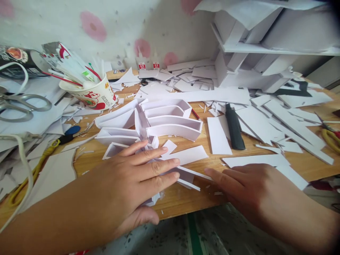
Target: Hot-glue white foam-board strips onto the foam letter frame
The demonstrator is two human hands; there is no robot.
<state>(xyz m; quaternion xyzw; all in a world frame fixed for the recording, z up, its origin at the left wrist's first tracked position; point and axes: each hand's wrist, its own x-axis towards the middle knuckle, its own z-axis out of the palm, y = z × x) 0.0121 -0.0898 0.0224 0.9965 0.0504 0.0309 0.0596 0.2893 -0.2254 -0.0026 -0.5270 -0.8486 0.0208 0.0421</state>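
A white foam-board piece [174,129] built of curved, upright-walled channels lies on the wooden table in front of me. My left hand [143,173] rests palm down over its near part, fingers spread and holding nothing. Under those fingertips, a thin white foam-board strip [195,173] runs to the right. At its right end is my right hand [247,184], index finger on the strip and the other fingers curled; the thumb is hidden. The left hand covers how the strip meets the channelled piece. A loose white board piece [188,155] lies just behind the strip.
A black utility knife [234,127] lies right of centre among white offcuts [276,125]. At the left stand a paper cup [92,94] of sticks, scissors [23,106] and a yellow-handled tool [42,166]. Glue bottles [142,62] and a white board model [239,67] are behind.
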